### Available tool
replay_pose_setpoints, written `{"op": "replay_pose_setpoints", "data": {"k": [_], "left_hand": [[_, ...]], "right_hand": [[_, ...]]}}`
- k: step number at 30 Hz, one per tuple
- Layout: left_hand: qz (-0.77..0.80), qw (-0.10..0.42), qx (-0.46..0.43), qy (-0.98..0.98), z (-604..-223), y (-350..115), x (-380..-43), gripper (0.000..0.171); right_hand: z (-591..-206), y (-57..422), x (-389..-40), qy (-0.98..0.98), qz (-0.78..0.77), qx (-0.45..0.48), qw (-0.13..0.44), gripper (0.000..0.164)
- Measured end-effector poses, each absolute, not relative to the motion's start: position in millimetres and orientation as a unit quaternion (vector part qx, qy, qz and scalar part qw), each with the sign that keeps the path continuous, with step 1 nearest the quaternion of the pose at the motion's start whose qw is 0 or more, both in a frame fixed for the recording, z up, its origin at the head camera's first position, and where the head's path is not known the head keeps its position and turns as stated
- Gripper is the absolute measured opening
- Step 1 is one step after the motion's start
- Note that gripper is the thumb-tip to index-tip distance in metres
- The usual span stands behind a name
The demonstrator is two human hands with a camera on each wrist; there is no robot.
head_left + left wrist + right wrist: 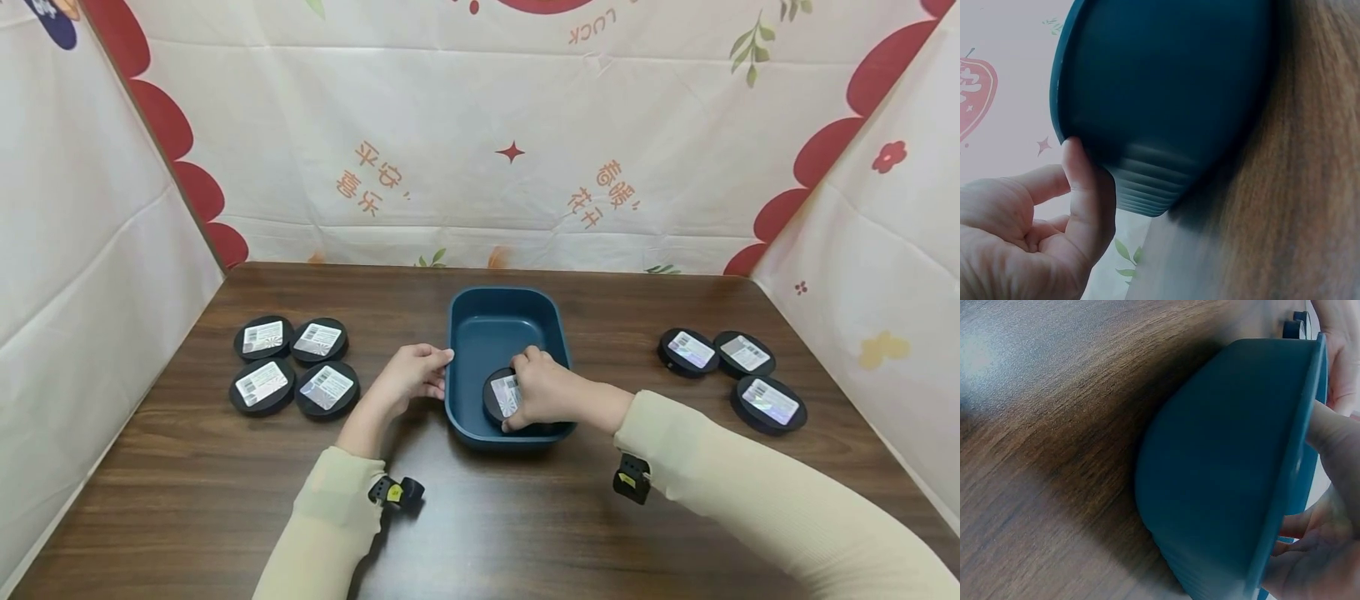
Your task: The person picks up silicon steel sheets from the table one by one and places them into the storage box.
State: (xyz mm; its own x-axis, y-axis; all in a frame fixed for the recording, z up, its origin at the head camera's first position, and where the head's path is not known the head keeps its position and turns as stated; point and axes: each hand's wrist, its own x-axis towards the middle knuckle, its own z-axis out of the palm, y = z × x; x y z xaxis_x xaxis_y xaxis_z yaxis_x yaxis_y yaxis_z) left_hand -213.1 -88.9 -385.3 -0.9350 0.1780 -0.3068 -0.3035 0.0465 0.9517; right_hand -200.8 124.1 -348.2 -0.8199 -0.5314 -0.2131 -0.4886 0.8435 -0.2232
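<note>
A deep blue rectangular tub [498, 329] with rounded corners stands mid-table. My left hand [408, 379] holds its left side, fingertips at the rim; the left wrist view shows a digit against the rim of the tub [1166, 81]. Inside the tub's near half, my right hand [546, 387] grips a flat black round disc [502, 395] with a white barcode label facing up. Part of that disc is hidden under the fingers. From the right wrist, the tub wall [1222, 462] covers the disc, with the right hand [1335, 512] reaching over the rim.
Several like black discs [262, 387] lie grouped at the left of the wooden table [480, 533]. Three more discs [768, 404] lie at the right. Printed white cloth [480, 100] hangs behind the table and along both sides.
</note>
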Motion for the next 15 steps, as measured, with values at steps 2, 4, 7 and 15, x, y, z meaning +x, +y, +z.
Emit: {"op": "replay_pose_setpoints", "data": {"k": [2,4,7,15], "left_hand": [[0.689,0.175,-0.044,0.702,-385.0,-88.9,-212.6,0.025],[0.690,0.175,-0.045,0.701,-384.9,-88.8,-212.4,0.025],[0.691,0.175,-0.043,0.700,-385.2,-88.9,-212.3,0.026],[0.690,0.175,-0.046,0.701,-385.8,-88.2,-214.2,0.029]], "right_hand": [[-350.9,123.2,-201.8,0.950,-0.079,-0.268,0.140,0.086],[-353.3,122.5,-202.4,0.949,-0.078,-0.268,0.145,0.085],[-355.7,121.5,-202.6,0.949,-0.078,-0.265,0.151,0.085],[-358.4,119.7,-204.5,0.949,-0.075,-0.269,0.148,0.087]]}}
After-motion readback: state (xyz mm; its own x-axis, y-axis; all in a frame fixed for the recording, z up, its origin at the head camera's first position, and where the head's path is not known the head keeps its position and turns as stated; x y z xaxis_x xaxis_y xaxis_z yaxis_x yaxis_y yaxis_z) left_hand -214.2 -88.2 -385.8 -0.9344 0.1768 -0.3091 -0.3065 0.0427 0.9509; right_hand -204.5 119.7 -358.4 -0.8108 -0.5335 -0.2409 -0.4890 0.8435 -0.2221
